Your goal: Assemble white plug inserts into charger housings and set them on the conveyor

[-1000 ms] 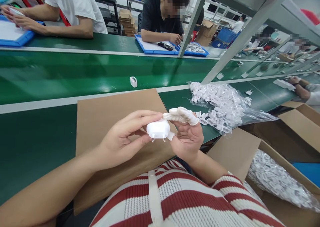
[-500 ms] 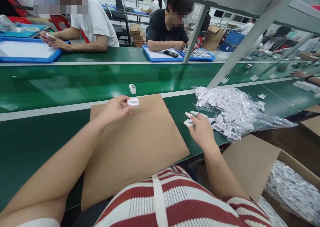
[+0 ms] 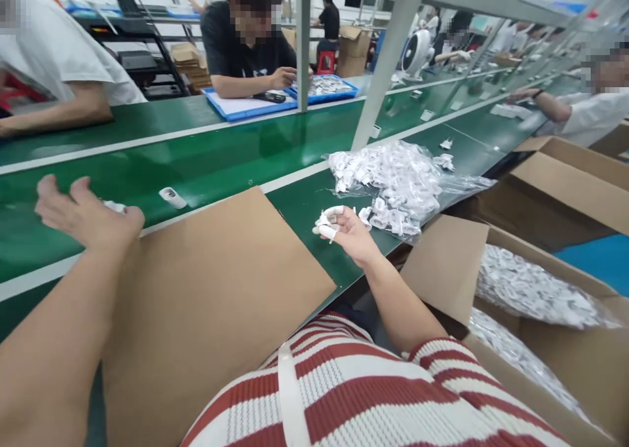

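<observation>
Over the green belt at the left, my left hand has its fingers spread. A small white part shows just behind it, between thumb and fingers, partly hidden. My right hand, with white covers on its fingertips, pinches a small white piece above the green table. Another white housing lies on the belt to the right of my left hand. The clear bag of white parts lies beyond my right hand, some parts spilling towards it. A brown cardboard sheet lies in front of me.
Open cartons with bagged white parts stand at the right. A slanting metal post rises behind the bag. Across the belt, a person in black sits at blue trays; a person in white is at the left. Another person sits far right.
My left hand has moved left over the belt and spread its fingers from its grip on the white part. My right hand has lifted a white piece from beside the bag. The view has turned right.
</observation>
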### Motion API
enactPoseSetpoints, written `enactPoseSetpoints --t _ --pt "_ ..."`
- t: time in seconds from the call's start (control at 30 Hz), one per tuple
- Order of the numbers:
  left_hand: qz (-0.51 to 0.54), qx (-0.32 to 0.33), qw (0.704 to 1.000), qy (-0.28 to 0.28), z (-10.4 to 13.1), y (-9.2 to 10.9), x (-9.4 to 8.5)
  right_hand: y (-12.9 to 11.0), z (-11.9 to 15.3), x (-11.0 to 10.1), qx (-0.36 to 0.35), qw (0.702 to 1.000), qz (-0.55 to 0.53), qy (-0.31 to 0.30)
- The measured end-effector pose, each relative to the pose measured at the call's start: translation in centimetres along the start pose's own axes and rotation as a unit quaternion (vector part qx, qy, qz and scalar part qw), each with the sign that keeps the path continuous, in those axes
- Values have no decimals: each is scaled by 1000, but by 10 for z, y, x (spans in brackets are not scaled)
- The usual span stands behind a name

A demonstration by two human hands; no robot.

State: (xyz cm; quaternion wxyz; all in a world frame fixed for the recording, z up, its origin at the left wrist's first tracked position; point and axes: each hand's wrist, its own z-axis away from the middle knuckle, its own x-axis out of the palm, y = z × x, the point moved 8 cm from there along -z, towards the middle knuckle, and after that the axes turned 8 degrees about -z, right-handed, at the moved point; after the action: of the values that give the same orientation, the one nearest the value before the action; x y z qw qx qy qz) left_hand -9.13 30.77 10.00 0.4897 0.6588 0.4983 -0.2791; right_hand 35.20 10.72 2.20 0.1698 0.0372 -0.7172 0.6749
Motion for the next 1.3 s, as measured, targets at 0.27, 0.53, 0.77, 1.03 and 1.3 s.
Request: enactPoseSetpoints --t 0.27,0.53,0.77,1.03,1.3 --pt "-146 157 946 -242 -23 29 76 8 11 23 87 984 -139 -65" --pt "-76 173 963 -193 36 98 46 17 8 27 54 994 -91 -31" --pt "94 267 924 -255 161 136 61 10 17 61 -47 968 211 -129" --pt "284 108 892 -334 188 117 80 32 32 76 -96 908 359 -193" --pt "314 90 883 -336 191 115 89 6 12 105 -176 918 336 -119"
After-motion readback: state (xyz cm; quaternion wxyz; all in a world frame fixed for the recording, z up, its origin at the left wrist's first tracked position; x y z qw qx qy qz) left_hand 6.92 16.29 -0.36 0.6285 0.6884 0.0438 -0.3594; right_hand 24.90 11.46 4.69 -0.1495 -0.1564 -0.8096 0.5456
